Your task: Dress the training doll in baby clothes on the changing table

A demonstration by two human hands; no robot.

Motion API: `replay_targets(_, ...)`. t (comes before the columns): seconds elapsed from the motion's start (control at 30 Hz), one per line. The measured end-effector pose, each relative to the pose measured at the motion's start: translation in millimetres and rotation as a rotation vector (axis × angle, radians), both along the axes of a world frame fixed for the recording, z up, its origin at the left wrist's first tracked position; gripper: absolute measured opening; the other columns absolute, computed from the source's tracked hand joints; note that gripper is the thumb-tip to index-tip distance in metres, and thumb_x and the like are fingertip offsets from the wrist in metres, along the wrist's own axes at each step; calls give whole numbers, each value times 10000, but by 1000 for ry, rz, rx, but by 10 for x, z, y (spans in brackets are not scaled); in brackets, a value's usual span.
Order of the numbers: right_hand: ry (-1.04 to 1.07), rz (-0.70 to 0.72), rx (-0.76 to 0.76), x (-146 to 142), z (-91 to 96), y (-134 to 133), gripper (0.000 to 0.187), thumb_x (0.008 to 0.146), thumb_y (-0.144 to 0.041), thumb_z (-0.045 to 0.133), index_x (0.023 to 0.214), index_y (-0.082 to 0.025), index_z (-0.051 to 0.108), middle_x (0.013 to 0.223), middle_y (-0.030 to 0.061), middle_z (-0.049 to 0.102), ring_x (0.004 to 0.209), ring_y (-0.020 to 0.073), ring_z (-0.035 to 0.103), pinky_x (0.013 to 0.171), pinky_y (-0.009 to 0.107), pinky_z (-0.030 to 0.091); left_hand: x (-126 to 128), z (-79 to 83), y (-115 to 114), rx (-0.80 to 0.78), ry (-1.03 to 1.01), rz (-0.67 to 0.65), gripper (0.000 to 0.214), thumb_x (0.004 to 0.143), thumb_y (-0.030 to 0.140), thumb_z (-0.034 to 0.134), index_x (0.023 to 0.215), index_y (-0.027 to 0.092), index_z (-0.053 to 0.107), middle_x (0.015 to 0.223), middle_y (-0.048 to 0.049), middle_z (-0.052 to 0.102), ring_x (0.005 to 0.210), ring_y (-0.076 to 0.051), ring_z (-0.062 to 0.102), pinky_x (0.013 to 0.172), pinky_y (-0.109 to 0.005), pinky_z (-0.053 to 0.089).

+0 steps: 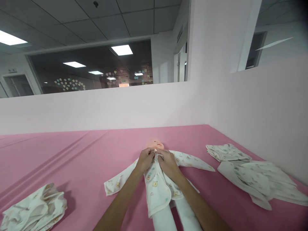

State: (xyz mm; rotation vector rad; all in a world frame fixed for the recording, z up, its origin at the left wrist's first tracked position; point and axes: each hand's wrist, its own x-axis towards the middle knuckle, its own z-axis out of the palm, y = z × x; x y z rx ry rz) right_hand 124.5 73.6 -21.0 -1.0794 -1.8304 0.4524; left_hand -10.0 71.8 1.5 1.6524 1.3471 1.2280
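A baby doll (156, 144) lies on its back on the pink sheet (84, 157), head away from me. It wears a white printed baby garment (157, 187) with both sleeves spread out. My left hand (145, 158) and my right hand (168, 162) meet at the garment's neck just below the doll's chin. Both pinch the front edges of the cloth at a small white fastening there.
A crumpled white printed cloth (36, 208) lies at the near left. Several folded and loose white printed garments (250, 175) lie at the right beside the pale wall (264, 112). A low partition runs along the back.
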Motion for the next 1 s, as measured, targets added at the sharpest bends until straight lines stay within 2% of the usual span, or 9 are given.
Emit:
replay_targets(0.07,-2,-92,-13,6,2,-58,312,828,-161,434,1015,-194,682,1031,49,695,1021,222,578,931,337,377,40,32,-102,42,81,75,194,803,300,509,897,181,629,817,-14,609,734,-149,523,678,-259,380)
replay_targets(0.17,-10,-258,-28,36,-10,-194,238,840,-191,458,961,-153,658,1007,91,667,997,248,556,906,355,369,122,84,-336,88,387,231,135,789,274,505,871,206,587,903,-22,613,800,-179,537,708,-292,356)
replay_targets(0.23,-40,-317,-27,61,-17,-295,212,858,-188,435,884,-163,644,953,91,647,955,247,543,866,353,369,175,115,-486,78,597,270,118,809,313,484,800,209,540,893,-18,605,777,-182,535,680,-299,339)
replay_targets(0.3,-72,-341,-27,79,-18,-378,218,868,-172,412,820,-181,624,899,79,627,906,238,533,826,346,365,212,141,-583,55,697,258,160,832,338,453,749,207,492,864,-15,599,742,-179,521,645,-298,317)
replay_targets(0.43,-104,-361,-45,87,-21,-436,193,853,-165,423,754,-200,585,852,62,604,863,233,518,790,345,348,232,152,-607,41,735,243,142,819,277,433,697,207,418,800,-4,585,692,-165,486,603,-283,278)
replay_targets(0.57,-93,-369,-67,89,-35,-402,153,818,-162,439,701,-207,528,801,47,598,821,235,502,757,347,335,217,86,-549,53,682,237,108,814,228,434,708,209,425,754,7,584,687,-160,495,596,-271,281)
replay_targets(0.7,92,-277,-81,117,-18,-383,143,838,-221,433,727,-208,523,795,42,607,807,221,521,734,322,363,208,-7,-517,211,721,324,160,901,217,369,816,205,503,863,-25,630,785,-184,553,628,-286,311)
replay_targets(0.83,294,-157,-139,155,2,-397,198,877,-306,398,785,-209,544,770,27,624,735,198,554,671,295,393,220,-69,-495,348,810,396,158,924,186,394,923,200,552,923,-43,654,853,-200,589,680,-297,349)
replay_targets(1.0,165,-243,-136,167,-53,-376,108,794,-247,477,793,-208,578,825,51,646,819,223,569,725,312,400,236,-93,-480,473,899,460,173,896,117,427,942,202,570,895,-39,658,824,-195,603,706,-299,384)
